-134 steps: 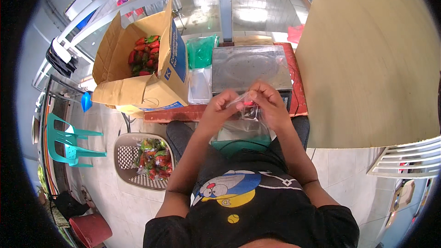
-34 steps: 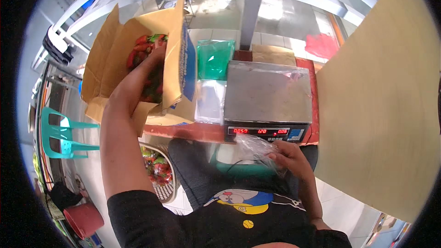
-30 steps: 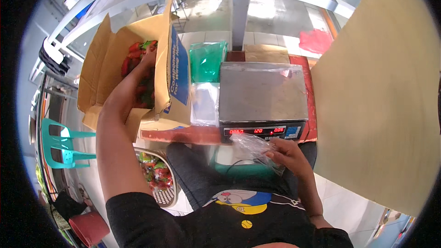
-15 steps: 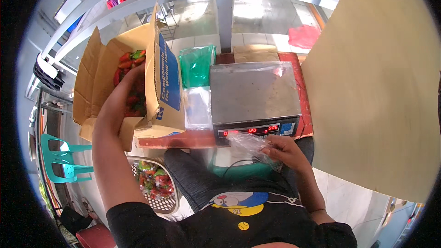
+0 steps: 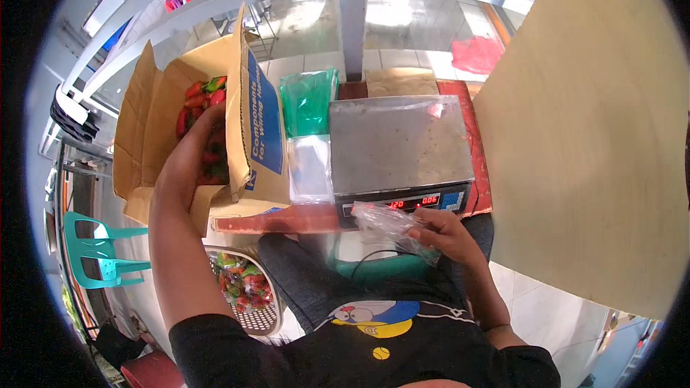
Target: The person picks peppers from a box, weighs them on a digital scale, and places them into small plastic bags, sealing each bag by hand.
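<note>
My left hand [image 5: 213, 118] reaches down into an open cardboard box [image 5: 144, 129] at the left, among red and green peppers [image 5: 195, 92]. The box's side wall hides its fingers, so I cannot tell whether they are closed on a pepper. My right hand [image 5: 451, 236] is closed on a crumpled clear plastic bag [image 5: 388, 227], held just in front of the digital scale [image 5: 399, 145]. The bag covers part of the scale's lit red display. Nothing rests on the scale's metal plate.
Green plastic bags [image 5: 309, 104] and clear plastic bags [image 5: 310, 171] lie between box and scale on a red table [image 5: 302, 218]. A basket [image 5: 267, 322] of bagged peppers stands below. A tall pale board [image 5: 582, 144] closes off the right; a turquoise chair [image 5: 90, 250] is at far left.
My left hand stays inside the box with only a slight shift. The plastic bag in my right hand has moved a little and covers more of the display's left part.
</note>
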Demonstrator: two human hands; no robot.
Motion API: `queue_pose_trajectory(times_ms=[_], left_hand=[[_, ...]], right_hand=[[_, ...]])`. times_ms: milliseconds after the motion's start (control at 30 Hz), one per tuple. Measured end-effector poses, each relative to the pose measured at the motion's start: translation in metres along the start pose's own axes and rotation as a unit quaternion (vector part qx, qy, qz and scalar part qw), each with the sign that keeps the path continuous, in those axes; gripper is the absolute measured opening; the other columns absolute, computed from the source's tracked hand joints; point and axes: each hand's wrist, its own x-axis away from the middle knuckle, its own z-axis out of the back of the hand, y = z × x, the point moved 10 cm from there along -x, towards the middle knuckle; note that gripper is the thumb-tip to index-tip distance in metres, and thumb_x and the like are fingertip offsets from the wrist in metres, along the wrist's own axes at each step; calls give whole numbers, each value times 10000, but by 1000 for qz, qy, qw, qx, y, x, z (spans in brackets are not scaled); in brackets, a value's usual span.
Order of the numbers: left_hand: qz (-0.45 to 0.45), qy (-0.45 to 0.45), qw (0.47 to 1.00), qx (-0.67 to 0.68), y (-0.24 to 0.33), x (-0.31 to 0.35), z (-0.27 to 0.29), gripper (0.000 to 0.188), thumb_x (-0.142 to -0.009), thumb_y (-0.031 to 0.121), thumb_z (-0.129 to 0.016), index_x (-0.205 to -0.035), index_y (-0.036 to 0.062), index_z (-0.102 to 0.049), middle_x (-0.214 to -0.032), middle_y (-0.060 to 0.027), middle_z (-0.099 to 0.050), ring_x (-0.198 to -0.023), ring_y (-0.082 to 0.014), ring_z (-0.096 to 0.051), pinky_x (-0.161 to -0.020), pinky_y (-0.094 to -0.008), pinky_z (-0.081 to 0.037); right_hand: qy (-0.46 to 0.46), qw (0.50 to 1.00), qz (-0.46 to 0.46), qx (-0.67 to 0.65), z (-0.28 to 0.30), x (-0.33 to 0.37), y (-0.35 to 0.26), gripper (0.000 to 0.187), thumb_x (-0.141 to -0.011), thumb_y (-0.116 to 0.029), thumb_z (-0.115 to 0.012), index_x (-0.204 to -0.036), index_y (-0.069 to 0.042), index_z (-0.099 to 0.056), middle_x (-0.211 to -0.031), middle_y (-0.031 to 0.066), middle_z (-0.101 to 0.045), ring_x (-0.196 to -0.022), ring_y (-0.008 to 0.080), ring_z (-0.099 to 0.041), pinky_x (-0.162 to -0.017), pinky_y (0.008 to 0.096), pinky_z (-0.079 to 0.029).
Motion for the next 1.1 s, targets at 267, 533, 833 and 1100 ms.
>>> queue_pose_trajectory(times_ms=[267, 533, 833, 1100], left_hand=[[-3, -54, 994, -97, -16, -40, 13, 617, -818, 527, -624, -1310, 160, -557, -1190, -54, -616, -947, -206, -624, -856, -375, -498], [-13, -112, 964, -241, -24, -114, 8, 611, -813, 488, -642, -1309, 145, -548, -1161, -53, -618, -930, -196, -621, -824, -369, -508], [-35, -148, 938, -312, -22, -147, -1, 605, -806, 444, -663, -1308, 129, -539, -1129, -51, -620, -910, -185, -618, -786, -363, -519], [-34, -152, 937, -312, -21, -104, 11, 603, -800, 405, -681, -1307, 114, -531, -1100, -50, -621, -893, -174, -615, -754, -358, -529]], right_hand=[[2, 1000, 11, -9, -4, -2, 2, 241, -908, -265, -640, -906, -27, -598, -716, -23, -481, -656, 64, -444, -556, 249, -338], [19, 999, 10, 29, -3, -9, -4, 277, -905, -291, -627, -861, -22, -574, -676, 15, -461, -636, 96, -441, -549, 283, -340], [12, 999, 17, 30, -6, 2, -2, 235, -893, -248, -663, -830, -35, -587, -672, -39, -471, -605, 51, -449, -538, 235, -336], [18, 999, 37, 34, -8, 19, -13, 205, -894, -216, -680, -928, -21, -629, -701, -39, -511, -627, 31, -498, -544, 218, -379]])
